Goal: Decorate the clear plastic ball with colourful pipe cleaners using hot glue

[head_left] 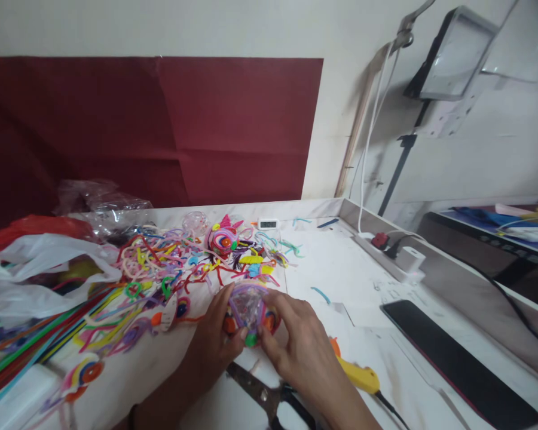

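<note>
Between my two hands is a clear, rounded craft piece trimmed with lavender pipe cleaner, with orange spots at its sides and a green bit at the bottom. My left hand grips its left side, thumb at the lower edge. My right hand closes on the right side, fingers over the top. Dark scissors lie open on the table just below, partly under my right wrist. A yellow glue gun with a black cord rests right of my right forearm, partly hidden by it.
Loose, tangled pipe cleaners cover the table's left and middle, with a finished-looking pipe-cleaner fish among them. Plastic bags stand at the left. A small digital display, a power strip and a long black device are farther right.
</note>
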Available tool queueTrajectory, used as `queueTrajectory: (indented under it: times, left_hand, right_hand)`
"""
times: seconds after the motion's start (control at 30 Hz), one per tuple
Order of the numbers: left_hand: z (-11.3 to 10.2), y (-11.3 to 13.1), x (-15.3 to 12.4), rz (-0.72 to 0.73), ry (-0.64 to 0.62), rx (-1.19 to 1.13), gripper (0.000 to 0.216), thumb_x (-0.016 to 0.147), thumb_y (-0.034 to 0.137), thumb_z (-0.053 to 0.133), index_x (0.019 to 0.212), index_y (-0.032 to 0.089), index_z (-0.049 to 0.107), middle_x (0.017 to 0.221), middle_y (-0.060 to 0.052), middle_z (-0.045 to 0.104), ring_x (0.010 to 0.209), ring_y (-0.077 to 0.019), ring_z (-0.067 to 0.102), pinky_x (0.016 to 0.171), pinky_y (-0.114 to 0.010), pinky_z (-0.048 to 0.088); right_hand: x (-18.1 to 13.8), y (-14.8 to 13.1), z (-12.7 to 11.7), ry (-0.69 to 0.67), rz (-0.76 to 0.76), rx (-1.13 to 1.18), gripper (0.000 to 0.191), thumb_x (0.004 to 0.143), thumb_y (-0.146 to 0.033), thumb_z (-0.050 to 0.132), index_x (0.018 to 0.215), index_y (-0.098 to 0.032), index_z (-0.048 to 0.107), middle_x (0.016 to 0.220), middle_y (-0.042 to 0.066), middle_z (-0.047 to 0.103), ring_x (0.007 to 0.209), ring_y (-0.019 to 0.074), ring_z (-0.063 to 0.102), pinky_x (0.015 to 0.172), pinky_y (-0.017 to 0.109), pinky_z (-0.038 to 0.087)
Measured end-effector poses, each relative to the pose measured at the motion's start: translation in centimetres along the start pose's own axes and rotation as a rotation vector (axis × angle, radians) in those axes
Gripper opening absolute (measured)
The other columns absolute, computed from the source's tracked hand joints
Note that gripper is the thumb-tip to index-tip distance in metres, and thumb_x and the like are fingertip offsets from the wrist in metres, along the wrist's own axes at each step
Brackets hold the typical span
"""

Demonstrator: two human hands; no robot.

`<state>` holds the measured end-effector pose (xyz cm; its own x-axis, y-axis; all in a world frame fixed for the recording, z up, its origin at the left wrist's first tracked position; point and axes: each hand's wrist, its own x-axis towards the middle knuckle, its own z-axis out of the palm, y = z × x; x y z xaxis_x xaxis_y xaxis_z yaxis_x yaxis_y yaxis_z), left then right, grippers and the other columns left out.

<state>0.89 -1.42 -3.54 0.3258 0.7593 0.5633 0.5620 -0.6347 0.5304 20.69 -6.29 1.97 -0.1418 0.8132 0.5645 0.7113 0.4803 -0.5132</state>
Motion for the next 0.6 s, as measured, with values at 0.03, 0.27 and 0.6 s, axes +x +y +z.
queueTrajectory:
  times: [0.03, 0.27, 0.6]
  left_hand:
    - [0.0, 0.01, 0.01, -0.002, -0.002, -0.001, 0.063, 0.088, 0.031, 0.052, 0.147, 0.018, 0.033, 0.146, -0.019, 0.047, 0.137, -0.0325, 0.046, 0.111, -0.05, 0.042]
    - [-0.03, 0.03, 0.0, -0.01, 0.009, -0.027, 0.063, 0.088, 0.033, 0.053, 0.146, 0.02, 0.035, 0.146, -0.016, 0.049, 0.135, -0.0341, 0.048, 0.111, -0.051, 0.042]
    - [0.32, -0.02, 0.04, 0.002, 0.02, -0.07, 0.063, 0.088, 0.03, 0.052, 0.147, 0.022, 0.032, 0.147, -0.015, 0.044, 0.137, -0.033, 0.043, 0.113, -0.052, 0.038]
  right_hand:
    - [-0.03, -0.04, -0.05, -0.006, 0.004, -0.001, 0.03, 0.084, -0.019, 0.057, 0.114, -0.02, 0.057, 0.111, 0.009, 0.07, 0.099, 0.0289, 0.063, 0.083, 0.045, 0.047]
    - [-0.22, -0.11, -0.25, -0.026, 0.023, 0.011, 0.037, 0.086, -0.022, 0.055, 0.122, -0.019, 0.053, 0.112, 0.009, 0.069, 0.101, 0.0292, 0.063, 0.084, 0.046, 0.047]
    - [0.09, -0.36, -0.47, -0.044, 0.023, 0.002, 0.032, 0.084, -0.019, 0.053, 0.116, -0.019, 0.057, 0.111, 0.01, 0.069, 0.099, 0.031, 0.062, 0.084, 0.049, 0.047]
